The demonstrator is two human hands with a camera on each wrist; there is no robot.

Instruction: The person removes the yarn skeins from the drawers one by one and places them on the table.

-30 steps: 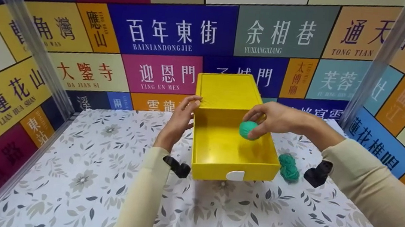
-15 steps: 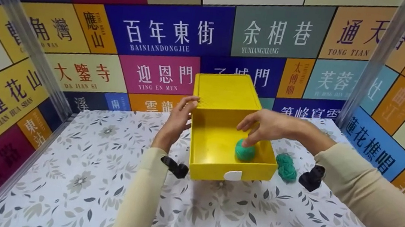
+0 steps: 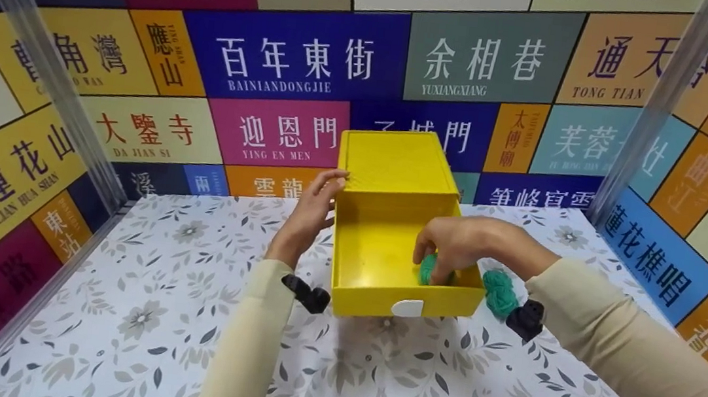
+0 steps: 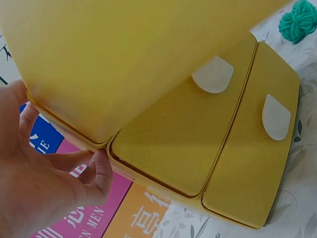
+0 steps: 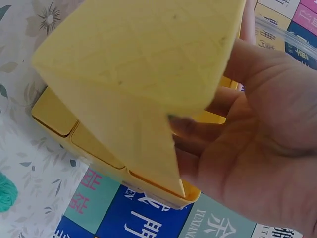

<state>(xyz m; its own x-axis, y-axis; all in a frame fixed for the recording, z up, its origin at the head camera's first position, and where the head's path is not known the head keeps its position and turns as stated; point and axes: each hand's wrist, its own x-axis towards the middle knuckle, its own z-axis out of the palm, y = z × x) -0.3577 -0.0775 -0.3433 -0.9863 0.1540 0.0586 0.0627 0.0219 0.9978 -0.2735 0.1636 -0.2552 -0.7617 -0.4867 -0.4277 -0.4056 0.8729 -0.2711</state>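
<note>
Right hand (image 3: 458,239): lowered into the pulled-out top drawer (image 3: 363,303) of the yellow three-drawer chest (image 3: 397,161), fingers and thumb bent around the green yarn ball (image 3: 427,270). Half a second ago its fingertips sat higher, on top of the ball. I judge the ball's placing all but complete; whether the hand presses hard, I cannot tell. Ball's location: inside the drawer, by its front right corner. Appearance: bright green, tightly wound, mostly covered by the hand. Left hand (image 3: 309,215): fingers loosely apart, fingertips touching the chest's left side. A darker green yarn skein (image 3: 500,291), loosely twisted, lies on the counter (image 3: 148,282) just beside the drawer's right edge.
</note>
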